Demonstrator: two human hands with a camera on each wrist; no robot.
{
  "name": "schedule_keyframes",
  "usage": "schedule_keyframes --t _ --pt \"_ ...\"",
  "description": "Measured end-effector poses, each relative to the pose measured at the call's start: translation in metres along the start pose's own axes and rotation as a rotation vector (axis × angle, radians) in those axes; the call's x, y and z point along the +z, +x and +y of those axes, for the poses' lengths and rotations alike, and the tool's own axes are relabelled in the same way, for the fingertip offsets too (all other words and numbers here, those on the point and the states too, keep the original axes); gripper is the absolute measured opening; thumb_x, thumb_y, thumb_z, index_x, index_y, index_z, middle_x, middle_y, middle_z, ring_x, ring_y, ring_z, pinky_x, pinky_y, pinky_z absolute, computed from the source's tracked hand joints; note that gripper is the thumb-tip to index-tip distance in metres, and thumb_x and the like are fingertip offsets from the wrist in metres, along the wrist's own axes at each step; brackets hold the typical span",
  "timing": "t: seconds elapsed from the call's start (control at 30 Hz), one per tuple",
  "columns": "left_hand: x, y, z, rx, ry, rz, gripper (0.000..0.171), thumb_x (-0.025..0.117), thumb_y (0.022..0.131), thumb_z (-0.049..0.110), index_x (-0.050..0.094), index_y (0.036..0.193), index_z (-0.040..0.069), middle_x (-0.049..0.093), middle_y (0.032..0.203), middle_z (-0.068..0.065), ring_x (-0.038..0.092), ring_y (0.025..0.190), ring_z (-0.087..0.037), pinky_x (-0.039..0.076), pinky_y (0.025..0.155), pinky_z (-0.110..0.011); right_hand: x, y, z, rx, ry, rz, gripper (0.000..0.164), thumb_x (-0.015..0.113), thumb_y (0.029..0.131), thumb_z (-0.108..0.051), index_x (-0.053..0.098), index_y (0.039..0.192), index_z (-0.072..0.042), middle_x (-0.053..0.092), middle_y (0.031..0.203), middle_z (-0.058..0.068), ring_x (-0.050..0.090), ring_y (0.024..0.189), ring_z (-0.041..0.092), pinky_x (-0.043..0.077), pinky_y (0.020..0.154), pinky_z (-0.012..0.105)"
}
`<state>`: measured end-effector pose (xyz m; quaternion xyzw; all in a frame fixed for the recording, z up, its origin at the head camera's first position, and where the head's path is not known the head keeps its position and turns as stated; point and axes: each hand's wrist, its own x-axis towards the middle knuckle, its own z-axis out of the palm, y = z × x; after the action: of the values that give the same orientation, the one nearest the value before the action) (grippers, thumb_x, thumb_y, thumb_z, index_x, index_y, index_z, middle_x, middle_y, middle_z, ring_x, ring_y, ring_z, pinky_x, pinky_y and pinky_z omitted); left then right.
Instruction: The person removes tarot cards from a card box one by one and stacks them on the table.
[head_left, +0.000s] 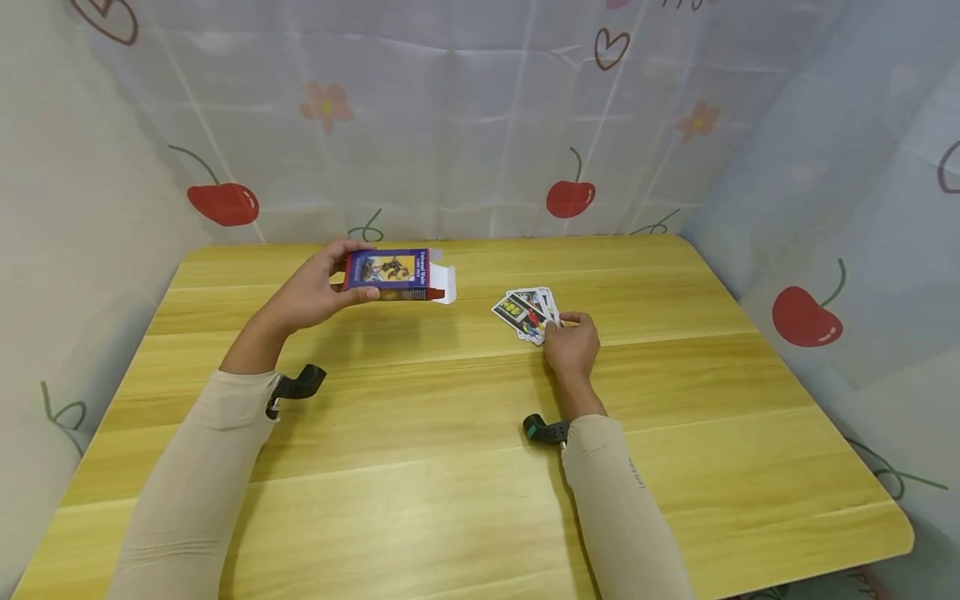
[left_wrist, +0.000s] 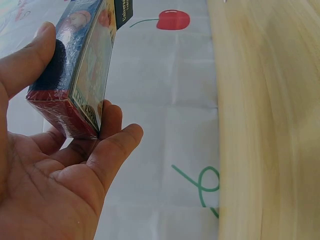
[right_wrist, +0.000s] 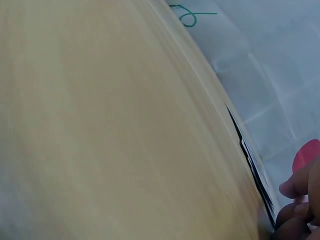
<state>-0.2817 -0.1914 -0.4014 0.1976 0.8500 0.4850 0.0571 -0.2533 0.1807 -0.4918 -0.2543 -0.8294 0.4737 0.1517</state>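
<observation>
My left hand [head_left: 309, 287] grips a tarot card box [head_left: 390, 268] above the far left part of the table, thumb along the near side and fingers behind. The box is blue and red with a picture on its face, and its white end flap [head_left: 444, 283] stands open to the right. In the left wrist view the box [left_wrist: 75, 55] is tilted, its red end close to the palm. To the right, my right hand [head_left: 572, 343] pinches the near right edge of several fanned tarot cards [head_left: 525, 313], picture sides up, low over the table. Its fingertips are partly hidden.
A light wood-grain table [head_left: 420, 500] lies under both hands. Pale curtains [head_left: 450, 125] printed with cherries, flowers and hearts hang behind it and at the sides. A black wrist camera [head_left: 300, 383] sits on the left forearm, another camera [head_left: 543, 429] on the right.
</observation>
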Motion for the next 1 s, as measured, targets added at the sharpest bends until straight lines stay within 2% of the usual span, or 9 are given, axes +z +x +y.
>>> schedule_keyframes --t 0.13,0.23,0.3,0.37,0.47,0.53,0.63,0.8,1.0 --pt "0.004 0.001 -0.002 -0.004 -0.007 -0.004 0.065 0.071 0.091 0.026 0.037 0.145 0.012 0.041 0.143 -0.013 0.047 0.125 -0.029 0.053 0.097 -0.039 -0.003 0.001 0.000 -0.049 -0.046 -0.051 0.028 0.063 0.093 -0.025 0.062 0.117 -0.010 0.064 0.096 0.010 0.059 0.083 0.025 0.047 0.068 0.035" --pt "0.006 0.003 -0.002 0.003 -0.008 -0.007 0.066 0.072 0.091 0.028 0.038 0.145 0.012 0.043 0.142 -0.012 0.047 0.124 -0.029 0.052 0.098 -0.042 -0.007 0.002 -0.007 -0.175 -0.199 -0.117 0.040 0.068 0.092 -0.032 0.060 0.124 -0.009 0.060 0.114 0.016 0.056 0.102 0.034 0.047 0.084 0.044" --pt "0.007 0.005 -0.001 0.009 -0.005 -0.008 0.066 0.073 0.090 0.028 0.038 0.145 0.012 0.043 0.141 -0.012 0.047 0.124 -0.028 0.051 0.099 -0.044 -0.009 0.004 -0.015 -0.247 -0.330 -0.161 0.062 0.071 0.088 -0.041 0.051 0.136 -0.009 0.051 0.130 0.020 0.047 0.118 0.040 0.041 0.096 0.052" --pt "0.007 0.006 -0.001 0.011 -0.005 -0.004 0.066 0.073 0.090 0.028 0.038 0.145 0.012 0.043 0.141 -0.012 0.047 0.124 -0.028 0.050 0.100 -0.047 -0.009 0.007 -0.023 -0.273 -0.448 -0.208 0.090 0.074 0.082 -0.052 0.034 0.150 -0.009 0.040 0.143 0.025 0.036 0.130 0.046 0.033 0.104 0.059" --pt "0.007 0.007 0.000 0.007 -0.009 -0.001 0.066 0.073 0.090 0.027 0.038 0.145 0.012 0.043 0.141 -0.013 0.047 0.124 -0.029 0.051 0.100 -0.047 -0.005 0.010 -0.029 -0.240 -0.596 -0.265 0.124 0.076 0.071 -0.066 0.007 0.158 -0.011 0.035 0.147 0.028 0.029 0.136 0.050 0.028 0.106 0.064" --pt "0.009 0.007 -0.001 0.005 -0.014 -0.005 0.066 0.073 0.090 0.026 0.038 0.145 0.012 0.044 0.141 -0.013 0.047 0.124 -0.029 0.051 0.099 -0.046 0.000 0.011 -0.029 -0.216 -0.653 -0.280 0.134 0.074 0.069 -0.071 -0.004 0.158 -0.011 0.038 0.145 0.029 0.030 0.135 0.049 0.028 0.106 0.064" --pt "0.011 0.007 -0.001 0.003 -0.022 -0.010 0.067 0.073 0.090 0.026 0.038 0.145 0.012 0.044 0.142 -0.013 0.047 0.124 -0.029 0.052 0.098 -0.044 0.007 0.014 -0.026 -0.216 -0.685 -0.239 0.133 0.070 0.071 -0.073 -0.009 0.158 -0.010 0.043 0.140 0.029 0.035 0.132 0.049 0.027 0.106 0.063" --pt "0.013 0.008 0.001 0.017 -0.019 -0.003 0.067 0.073 0.090 0.026 0.038 0.145 0.012 0.044 0.141 -0.014 0.048 0.124 -0.030 0.052 0.098 -0.044 0.013 0.022 -0.025 -0.240 -0.683 -0.150 0.122 0.067 0.080 -0.064 -0.009 0.158 -0.010 0.049 0.137 0.028 0.040 0.129 0.050 0.025 0.108 0.064" --pt "0.011 0.007 0.003 0.018 -0.014 0.001 0.067 0.074 0.090 0.026 0.039 0.145 0.012 0.045 0.141 -0.013 0.048 0.124 -0.029 0.053 0.096 -0.041 0.014 0.028 -0.028 -0.234 -0.722 -0.169 0.118 0.063 0.084 -0.064 -0.012 0.157 -0.009 0.048 0.138 0.030 0.040 0.129 0.051 0.023 0.108 0.066"
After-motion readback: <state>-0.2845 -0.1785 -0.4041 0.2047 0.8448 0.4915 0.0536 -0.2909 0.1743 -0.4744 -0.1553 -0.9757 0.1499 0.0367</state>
